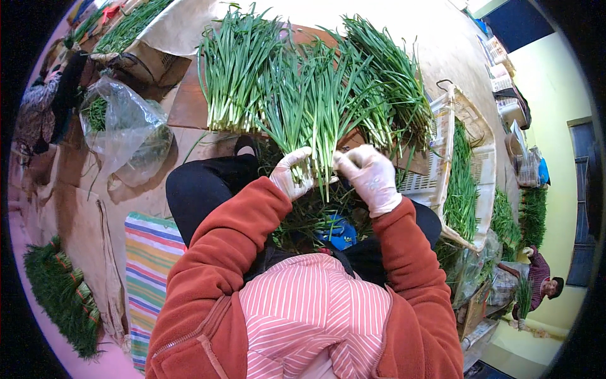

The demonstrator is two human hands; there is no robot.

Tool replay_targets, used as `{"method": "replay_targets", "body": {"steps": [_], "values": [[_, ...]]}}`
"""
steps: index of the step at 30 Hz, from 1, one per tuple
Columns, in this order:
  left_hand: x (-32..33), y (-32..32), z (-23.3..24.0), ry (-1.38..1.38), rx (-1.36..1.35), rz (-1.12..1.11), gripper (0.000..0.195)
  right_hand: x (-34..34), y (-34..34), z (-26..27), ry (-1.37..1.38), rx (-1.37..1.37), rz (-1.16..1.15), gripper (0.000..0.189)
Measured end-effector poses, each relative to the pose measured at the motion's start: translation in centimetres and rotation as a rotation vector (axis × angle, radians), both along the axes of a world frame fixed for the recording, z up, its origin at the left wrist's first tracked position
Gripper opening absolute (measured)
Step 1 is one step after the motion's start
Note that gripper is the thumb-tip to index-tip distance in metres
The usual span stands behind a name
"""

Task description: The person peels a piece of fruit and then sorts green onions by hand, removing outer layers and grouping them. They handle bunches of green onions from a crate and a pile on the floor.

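Note:
My left hand (294,174), in a whitish glove, is closed around the pale lower stems of a bunch of garlic chives (324,118). The leaves fan away from me over a low brown board (187,106). My right hand (371,179), gloved too, has its fingers curled at the right edge of those stems; whether it pinches any of them is hard to see. More chives lie on the board in a pile at the left (239,76) and a pile at the right (388,80), stem ends towards me.
A white plastic crate (484,177) holding chives stands at my right. Loose leaf scraps (303,222) and something blue (342,232) lie between my legs. At left are a clear plastic bag (128,128) and banded green bundles (61,298). Far right, another person (539,282) holds greens.

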State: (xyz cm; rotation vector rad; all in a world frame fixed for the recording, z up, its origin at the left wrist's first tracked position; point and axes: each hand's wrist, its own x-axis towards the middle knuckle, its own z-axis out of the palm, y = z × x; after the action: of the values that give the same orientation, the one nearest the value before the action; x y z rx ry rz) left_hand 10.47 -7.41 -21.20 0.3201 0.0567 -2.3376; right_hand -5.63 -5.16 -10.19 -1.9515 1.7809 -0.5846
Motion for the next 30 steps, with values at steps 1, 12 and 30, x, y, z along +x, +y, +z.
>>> {"method": "replay_targets", "body": {"steps": [1,12,30], "values": [[0.0,-0.1,0.5,0.017,-0.023,-0.035,0.038,0.0,-0.5,0.3,-0.085,-0.046,-0.046,0.027],[-0.4,0.3,-1.5,-0.175,0.023,0.011,0.026,2.9,-4.0,-2.5,0.11,0.329,-0.111,0.037],[-0.6,0.3,-1.6,-0.109,0.006,0.035,0.036,-0.2,-2.1,-4.8,-0.175,0.149,-0.127,0.034]]}}
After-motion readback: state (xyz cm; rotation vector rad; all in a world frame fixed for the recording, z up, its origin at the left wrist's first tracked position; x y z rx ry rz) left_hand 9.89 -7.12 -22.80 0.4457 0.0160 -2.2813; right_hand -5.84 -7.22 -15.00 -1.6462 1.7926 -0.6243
